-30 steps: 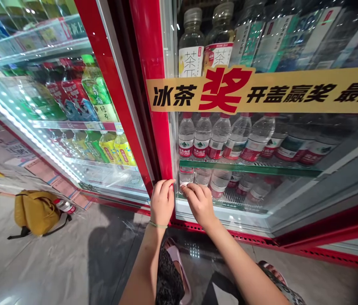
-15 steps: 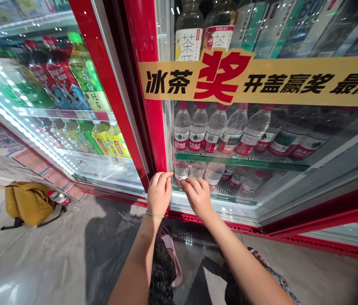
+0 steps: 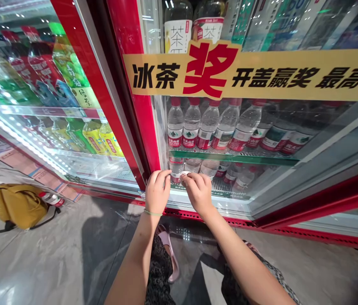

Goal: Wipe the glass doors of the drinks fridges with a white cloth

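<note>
My left hand (image 3: 158,192) is raised in front of the lower corner of a red-framed drinks fridge (image 3: 153,146), its fingers curled and pressed together, with a thin green band at the wrist. To its right, my right hand (image 3: 199,192) has its fingertips pinched, with a small pale patch at them. Whatever either hand may hold is hidden or too small to name. Beyond the gap between the hands a clear water bottle (image 3: 176,167) stands on the bottom level. Red-capped water bottles (image 3: 209,127) line the glass shelf above.
A yellow banner (image 3: 258,76) crosses the fridge glass. Left of it stands another lit fridge with coloured drink bottles (image 3: 70,67). On the grey floor at the left, a mustard backpack (image 3: 20,205) lies beside a red-labelled bottle (image 3: 51,199). My shoe (image 3: 168,254) is below my hands.
The view has shifted, so the fridges and backpack appear farther left, with the shelves slightly higher. Both hands keep nearly the same pose and spacing.
</note>
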`<state>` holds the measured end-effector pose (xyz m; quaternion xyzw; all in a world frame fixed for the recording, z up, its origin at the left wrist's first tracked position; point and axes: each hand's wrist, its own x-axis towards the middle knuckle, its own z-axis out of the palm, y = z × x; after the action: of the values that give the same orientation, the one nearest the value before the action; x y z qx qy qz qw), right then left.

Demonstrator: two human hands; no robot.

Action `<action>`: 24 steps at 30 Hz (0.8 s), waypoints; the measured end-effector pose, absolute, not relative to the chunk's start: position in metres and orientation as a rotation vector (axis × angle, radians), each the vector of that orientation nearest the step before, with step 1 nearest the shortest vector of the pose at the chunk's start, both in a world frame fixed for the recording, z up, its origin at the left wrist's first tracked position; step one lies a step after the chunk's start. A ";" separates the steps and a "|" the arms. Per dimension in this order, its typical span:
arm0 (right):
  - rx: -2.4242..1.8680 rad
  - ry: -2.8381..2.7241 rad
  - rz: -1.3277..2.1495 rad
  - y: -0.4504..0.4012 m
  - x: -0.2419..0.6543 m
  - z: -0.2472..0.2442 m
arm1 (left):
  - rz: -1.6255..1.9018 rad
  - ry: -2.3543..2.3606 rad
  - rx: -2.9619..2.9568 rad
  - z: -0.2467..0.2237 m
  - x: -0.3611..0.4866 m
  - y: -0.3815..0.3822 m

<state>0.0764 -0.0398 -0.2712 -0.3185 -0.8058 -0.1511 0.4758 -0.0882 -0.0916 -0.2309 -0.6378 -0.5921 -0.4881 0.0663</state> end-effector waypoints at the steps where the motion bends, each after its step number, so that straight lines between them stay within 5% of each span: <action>1: -0.784 -1.959 -0.369 -0.039 0.078 -0.271 | -1.472 -1.783 -1.924 -0.231 -0.087 -0.091; 24: -0.788 -2.011 -0.368 -0.037 0.093 -0.265 | -1.414 -1.730 -1.934 -0.229 -0.067 -0.085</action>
<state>0.0932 -0.0368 -0.2649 -0.3200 -0.8160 -0.1494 0.4577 -0.0672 -0.0853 -0.2289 -0.6516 -0.5828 -0.4765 0.0930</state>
